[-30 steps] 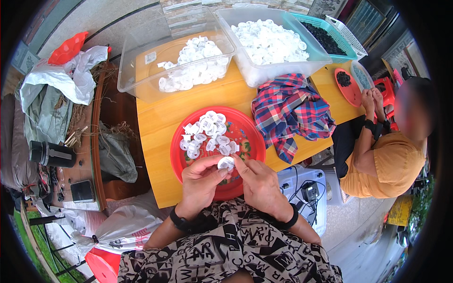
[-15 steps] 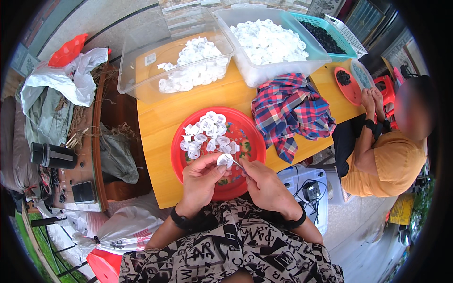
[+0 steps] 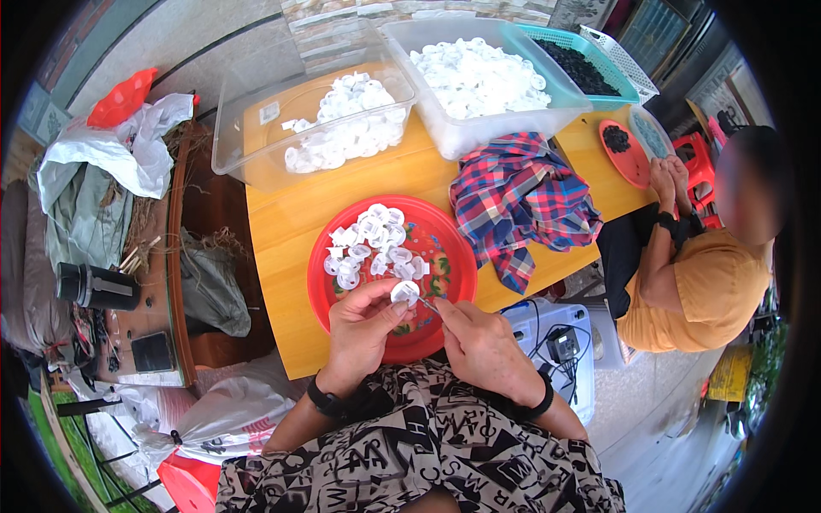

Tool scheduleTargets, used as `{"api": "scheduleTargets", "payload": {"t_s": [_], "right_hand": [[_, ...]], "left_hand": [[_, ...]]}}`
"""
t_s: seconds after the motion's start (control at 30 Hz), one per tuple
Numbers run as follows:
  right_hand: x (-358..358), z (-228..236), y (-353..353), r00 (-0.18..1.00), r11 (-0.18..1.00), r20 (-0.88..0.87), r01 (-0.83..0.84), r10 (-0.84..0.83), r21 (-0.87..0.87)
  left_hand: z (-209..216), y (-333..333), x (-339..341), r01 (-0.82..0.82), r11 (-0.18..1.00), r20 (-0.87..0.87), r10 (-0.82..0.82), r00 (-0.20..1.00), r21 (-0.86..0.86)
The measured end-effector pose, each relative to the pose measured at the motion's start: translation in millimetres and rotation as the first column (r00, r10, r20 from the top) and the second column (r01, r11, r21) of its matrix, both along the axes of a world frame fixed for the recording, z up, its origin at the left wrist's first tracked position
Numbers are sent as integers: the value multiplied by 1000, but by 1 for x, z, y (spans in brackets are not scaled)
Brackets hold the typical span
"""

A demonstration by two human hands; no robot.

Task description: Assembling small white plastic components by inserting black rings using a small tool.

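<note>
Between the thumb and forefinger of my left hand [image 3: 359,335] is a small round white plastic part [image 3: 405,291]. My right hand [image 3: 487,346] pinches a thin metal tool [image 3: 428,303], its tip at the right edge of that part; the tool's kind cannot be made out. Both hands are over the near side of a round red tray [image 3: 463,278] with a flower pattern. Several similar white parts [image 3: 372,235] lie heaped in the tray's far left area.
Beyond the tray stand two clear plastic bins [image 3: 224,158] [image 3: 440,137] of white parts and a teal basket [image 3: 629,90] of black pieces. A plaid shirt [image 3: 526,197] lies to the right. Another person [image 3: 701,291] sits at the right, near a red plate [image 3: 637,171].
The right hand and tool have shifted slightly, with more of the shaft now showing. The left hand still holds the white part in about the same place. The view has moved slightly.
</note>
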State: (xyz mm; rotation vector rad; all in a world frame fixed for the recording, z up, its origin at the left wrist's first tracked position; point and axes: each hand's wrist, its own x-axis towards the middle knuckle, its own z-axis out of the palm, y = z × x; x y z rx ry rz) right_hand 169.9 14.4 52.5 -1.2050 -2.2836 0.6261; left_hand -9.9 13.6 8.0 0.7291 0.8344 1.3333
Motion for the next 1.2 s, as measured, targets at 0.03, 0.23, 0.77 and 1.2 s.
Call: {"api": "scheduleTargets", "payload": {"t_s": [0.03, 0.23, 0.77, 1.2], "right_hand": [[0, -1, 1, 1000, 1000, 0, 2, -2, -1], [0, -2, 0, 1000, 1000, 5, 8, -8, 3], [-4, 0, -2, 994, 997, 111, 16, -24, 72], [-13, 26, 8, 813, 954, 563, -266, 147, 135]], "left_hand": [[0, 0, 0, 2, 1000, 0, -2, 1000, -1], [-3, -1, 1, -3, 1000, 7, 3, 1000, -7], [-4, -3, 5, -18, 1000, -125, 20, 992, 21], [-15, -3, 8, -6, 983, -428, 85, 900, 182]]}}
